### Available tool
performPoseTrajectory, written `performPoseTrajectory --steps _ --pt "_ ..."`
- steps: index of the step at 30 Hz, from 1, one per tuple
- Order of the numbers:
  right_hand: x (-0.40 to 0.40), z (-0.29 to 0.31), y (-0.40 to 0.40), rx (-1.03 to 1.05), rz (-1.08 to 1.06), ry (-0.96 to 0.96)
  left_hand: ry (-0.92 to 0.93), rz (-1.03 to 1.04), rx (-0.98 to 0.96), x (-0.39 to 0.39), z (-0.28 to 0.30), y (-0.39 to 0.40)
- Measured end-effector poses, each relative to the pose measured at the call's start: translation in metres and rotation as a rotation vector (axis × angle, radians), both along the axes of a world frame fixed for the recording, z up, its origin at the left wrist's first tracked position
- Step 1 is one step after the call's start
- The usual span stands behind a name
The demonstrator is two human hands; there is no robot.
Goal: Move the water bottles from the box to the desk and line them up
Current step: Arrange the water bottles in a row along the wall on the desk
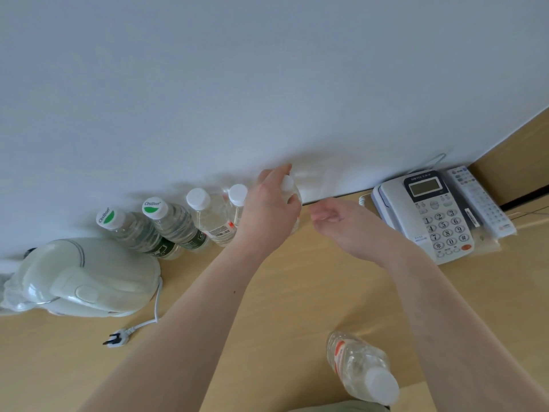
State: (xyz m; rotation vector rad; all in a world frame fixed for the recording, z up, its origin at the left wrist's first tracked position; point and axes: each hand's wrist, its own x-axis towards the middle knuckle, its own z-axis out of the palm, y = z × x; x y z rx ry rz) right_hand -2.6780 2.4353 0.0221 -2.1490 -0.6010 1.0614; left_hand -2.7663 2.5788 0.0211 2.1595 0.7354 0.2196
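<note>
The water bottles are clear plastic with white screw caps. The bottle in the left hand (292,200) stands upright at the wall end of the desk (267,307); only its cap and a strip of its right side show past the fingers. The left hand (269,208) is curled round this bottle's neck and shoulder, thumb toward the wall. The right hand (341,223) hovers just to the right of that bottle, palm turned toward it, fingers relaxed and slightly bent, holding nothing and not touching the bottle.

To the left of the left hand, four more bottles stand in a row along the wall. The nearest plain-capped bottle (237,203) is partly hidden by the left hand. Next is a second plain-capped bottle (208,217) with a barcode label. Beyond it stand two bottles with a green mark on the cap: one green-capped bottle (175,226), then the far green-capped bottle (133,231).

One further bottle (361,367), with an orange label, is near the person's body, below the right forearm, cap pointing toward the camera; whether it rests on the desk cannot be told.

Left of the row sits a white electric kettle (86,278), its cord and plug (117,340) lying on the desk. To the right of the right hand are a desk telephone (430,215) and a remote control (479,200).
</note>
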Motion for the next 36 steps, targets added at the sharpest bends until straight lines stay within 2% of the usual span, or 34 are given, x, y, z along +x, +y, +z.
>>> performPoseTrajectory --steps 9,16,21,25,29,36 --pt "-0.012 -0.002 -0.025 0.001 -0.017 0.014 -0.157 -0.048 0.233 -0.033 0.002 -0.023" --pt "-0.039 0.005 -0.053 -0.008 -0.036 0.030 -0.194 -0.082 0.245 -0.061 0.001 -0.033" --pt "-0.057 0.008 -0.078 -0.043 -0.056 0.014 -0.146 -0.121 0.143 -0.076 -0.001 -0.045" --pt "-0.072 0.006 -0.102 -0.022 -0.107 -0.010 -0.024 -0.181 -0.044 -0.093 -0.004 -0.061" --pt "-0.087 0.003 -0.127 -0.030 -0.172 -0.027 -0.006 -0.291 -0.217 -0.109 0.003 -0.090" --pt "-0.108 -0.002 -0.149 -0.057 -0.252 -0.018 0.132 -0.535 -0.159 -0.122 0.006 -0.119"
